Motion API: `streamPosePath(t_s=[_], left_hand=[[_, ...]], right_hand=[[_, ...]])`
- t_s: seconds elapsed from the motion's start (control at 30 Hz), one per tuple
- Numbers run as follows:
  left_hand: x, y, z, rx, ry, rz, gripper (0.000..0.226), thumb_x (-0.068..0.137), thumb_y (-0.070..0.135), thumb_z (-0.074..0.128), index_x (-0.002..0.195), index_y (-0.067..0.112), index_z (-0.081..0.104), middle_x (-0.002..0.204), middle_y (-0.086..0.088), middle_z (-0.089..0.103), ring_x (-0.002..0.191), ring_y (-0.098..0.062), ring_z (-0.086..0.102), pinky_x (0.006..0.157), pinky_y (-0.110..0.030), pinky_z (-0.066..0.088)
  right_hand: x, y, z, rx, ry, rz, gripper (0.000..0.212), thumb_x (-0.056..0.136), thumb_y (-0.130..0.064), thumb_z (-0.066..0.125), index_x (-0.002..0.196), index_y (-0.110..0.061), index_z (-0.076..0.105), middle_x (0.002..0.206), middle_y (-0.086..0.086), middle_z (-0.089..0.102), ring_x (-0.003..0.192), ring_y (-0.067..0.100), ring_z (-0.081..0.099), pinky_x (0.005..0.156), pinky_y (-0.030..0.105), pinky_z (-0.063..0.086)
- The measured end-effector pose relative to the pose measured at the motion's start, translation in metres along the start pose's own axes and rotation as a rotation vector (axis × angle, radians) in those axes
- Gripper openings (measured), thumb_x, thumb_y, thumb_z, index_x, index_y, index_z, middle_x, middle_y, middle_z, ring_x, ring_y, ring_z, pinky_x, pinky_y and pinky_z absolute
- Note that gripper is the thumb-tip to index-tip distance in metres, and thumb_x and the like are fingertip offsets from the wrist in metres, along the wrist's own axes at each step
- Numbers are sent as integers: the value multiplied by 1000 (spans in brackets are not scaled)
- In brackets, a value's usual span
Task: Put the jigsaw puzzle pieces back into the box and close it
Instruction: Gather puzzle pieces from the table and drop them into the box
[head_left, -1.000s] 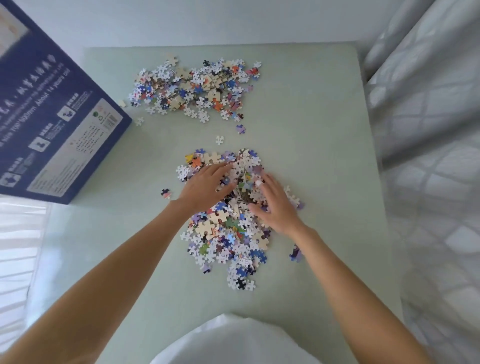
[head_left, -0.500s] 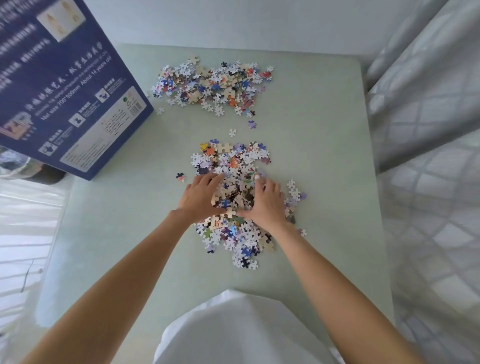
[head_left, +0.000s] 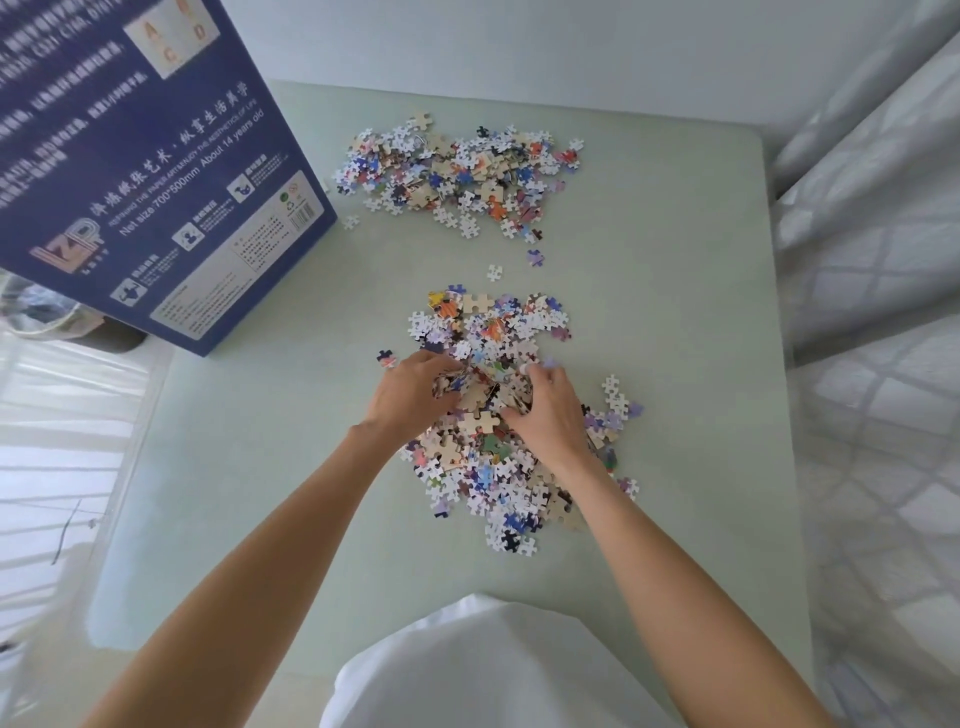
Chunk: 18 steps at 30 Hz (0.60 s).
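On the smooth pale-green counter (head_left: 649, 364) lay two heaps of small knobbed cardboard puzzle pieces, the near pile (head_left: 498, 415) and the far pile (head_left: 457, 176), multicoloured and white-backed. The left hand (head_left: 410, 395) and right hand (head_left: 550, 415) curled their grip into the near pile, fingers cupping pieces. The glossy dark-blue printed box (head_left: 156, 171) stood tilted at the counter's far left.

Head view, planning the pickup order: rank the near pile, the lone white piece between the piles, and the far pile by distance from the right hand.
1. Near pile, under the right hand.
2. Lone white piece, beyond it.
3. Far pile, at the table's far end.
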<state>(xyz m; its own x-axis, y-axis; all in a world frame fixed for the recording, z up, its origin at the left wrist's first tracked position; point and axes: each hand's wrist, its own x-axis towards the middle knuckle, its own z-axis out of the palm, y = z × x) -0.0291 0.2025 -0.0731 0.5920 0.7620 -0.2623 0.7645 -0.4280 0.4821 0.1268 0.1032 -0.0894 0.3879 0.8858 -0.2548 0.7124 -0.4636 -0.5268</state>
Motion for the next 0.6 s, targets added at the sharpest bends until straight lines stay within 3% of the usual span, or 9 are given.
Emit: streamPosePath(t_s=[0.07,0.17,0.3,0.5,0.6], left_hand=[[0,-3,-4,23,33,-16,38,88,23,62,126,25,58,127,1,59,110,-17,59,95,-30,43],[-1,-5,-9,49,27,-54,40,89,23,61,129,27,55,124,2,62,105,-16,62,92,-29,45],[-2,-7,-11,90,13,-90,42,89,27,61,130,29,52,106,1,70,80,-14,64,75,-23,44],[-6,-6,-13,17,137,15,31,89,28,60,120,24,61,102,4,71,81,-14,68,83,-31,53],[-11,-6,-16,-52,187,52,31,88,24,62,119,21,63,95,1,73,75,-16,68,80,-34,55]], right_hand=[[1,0,-4,-25,6,-20,54,82,-22,67,131,-10,45,126,10,48,81,15,55,79,25,50],[2,-2,-8,-83,1,-52,49,83,-19,64,128,-7,47,122,7,53,78,12,55,69,20,48],[2,-4,-13,-107,50,-59,39,87,-22,61,122,-8,52,91,1,60,49,1,36,45,13,27],[1,-6,-24,-32,87,-120,41,89,-25,60,126,-11,50,67,-6,51,41,1,32,43,13,23],[0,-6,-27,19,86,-140,35,89,-25,60,123,-13,57,78,-1,65,39,0,36,48,15,35]])
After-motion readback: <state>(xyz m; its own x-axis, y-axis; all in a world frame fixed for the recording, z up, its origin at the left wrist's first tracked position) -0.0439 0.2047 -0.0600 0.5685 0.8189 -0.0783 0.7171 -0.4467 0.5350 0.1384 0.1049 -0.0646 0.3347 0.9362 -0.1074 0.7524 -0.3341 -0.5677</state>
